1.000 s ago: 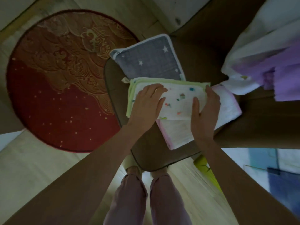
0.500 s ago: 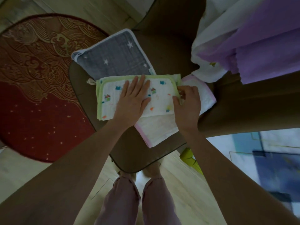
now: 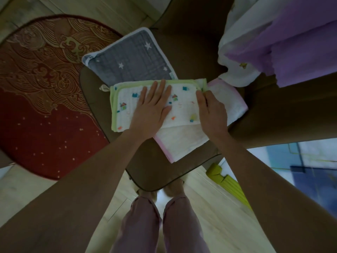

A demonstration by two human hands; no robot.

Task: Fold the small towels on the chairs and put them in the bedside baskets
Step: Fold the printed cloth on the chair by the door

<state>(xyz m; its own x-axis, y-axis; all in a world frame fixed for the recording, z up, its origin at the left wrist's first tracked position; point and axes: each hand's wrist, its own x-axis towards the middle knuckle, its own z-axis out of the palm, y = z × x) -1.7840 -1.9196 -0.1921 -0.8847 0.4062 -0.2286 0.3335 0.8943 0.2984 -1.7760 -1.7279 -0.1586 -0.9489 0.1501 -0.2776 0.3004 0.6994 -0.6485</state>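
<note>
Fingers of the left hand (image 3: 154, 109) lie straight and slightly spread, pressed flat on the middle of the green-edged towel (image 3: 127, 105), palm down and wrist low, forearm running back toward the body. At the towel's right end the right hand (image 3: 212, 110) has its fingertips curled over the folded edge — it looks like a pinch on that edge, thumb tucked out of sight, so how deep the hold goes I cannot tell. This towel lies across the brown chair seat (image 3: 94, 99), folded to a long strip, with the grey star towel (image 3: 131, 64) just beyond the left fingertips and a pink-edged towel (image 3: 182, 143) underneath, showing below both palms and past the right knuckles. Judging by its look, the cloth is light, soft and limp: it will not hold a crease unaided and may slide on the towel beneath, so one flat palm as an anchor makes sense. A good place to take hold would be the doubled corners under the right fingers — gripping both layers together, then carrying them over toward the left fingers. A loose layer slipping out is the likely risk. No basket shows here, so folding seems to be the step in hand.
</note>
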